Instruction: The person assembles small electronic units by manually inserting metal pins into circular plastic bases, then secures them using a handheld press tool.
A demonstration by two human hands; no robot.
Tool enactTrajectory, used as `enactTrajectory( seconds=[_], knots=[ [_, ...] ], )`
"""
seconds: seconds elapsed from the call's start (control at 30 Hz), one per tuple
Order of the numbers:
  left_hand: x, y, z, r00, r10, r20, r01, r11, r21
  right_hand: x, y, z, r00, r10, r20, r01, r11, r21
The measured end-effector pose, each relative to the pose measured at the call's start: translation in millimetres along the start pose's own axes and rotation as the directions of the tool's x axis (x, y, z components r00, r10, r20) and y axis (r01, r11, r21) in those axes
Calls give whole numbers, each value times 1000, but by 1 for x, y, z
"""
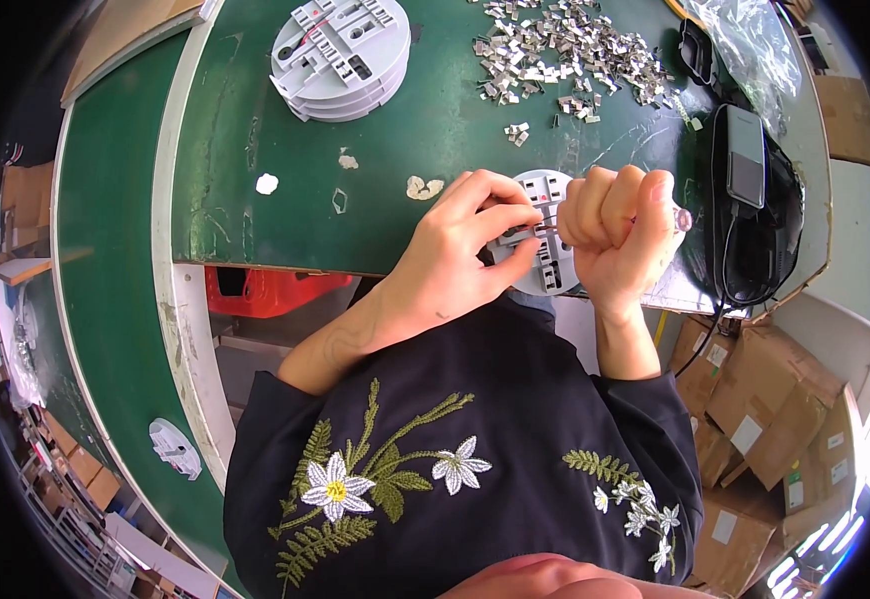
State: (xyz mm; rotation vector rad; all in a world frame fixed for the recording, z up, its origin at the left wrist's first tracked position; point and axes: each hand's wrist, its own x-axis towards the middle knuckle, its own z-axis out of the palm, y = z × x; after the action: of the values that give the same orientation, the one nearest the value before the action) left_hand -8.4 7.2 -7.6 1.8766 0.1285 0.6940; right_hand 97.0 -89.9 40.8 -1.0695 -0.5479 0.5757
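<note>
Gripping a clear-handled tool [684, 219], right hand [617, 235] is fist-tight over the grey disc's [552, 277] right side; left hand [455, 245] half-curled at its left, hold unclear. Slip under push could jab left hand

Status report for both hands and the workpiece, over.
Right hand gripping clear-handled tool. Left hand at grey disc, grip unclear. Hands partly cover disc; loose metal clips beyond.

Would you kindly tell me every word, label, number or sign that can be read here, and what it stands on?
I can read none.
White label on a cardboard box: too small and blurred.
Grey device at the right: any marks too small.
Round grey part at the table edge: no lettering I can make out.
</note>
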Motion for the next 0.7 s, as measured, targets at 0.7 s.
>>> enactTrajectory(
  seconds=[0.7],
  knots=[
    [-1,0,-1,1000,10,28,-10,1000,12,5,-14,-19,989,-51,139,41,997,70]
  ],
)
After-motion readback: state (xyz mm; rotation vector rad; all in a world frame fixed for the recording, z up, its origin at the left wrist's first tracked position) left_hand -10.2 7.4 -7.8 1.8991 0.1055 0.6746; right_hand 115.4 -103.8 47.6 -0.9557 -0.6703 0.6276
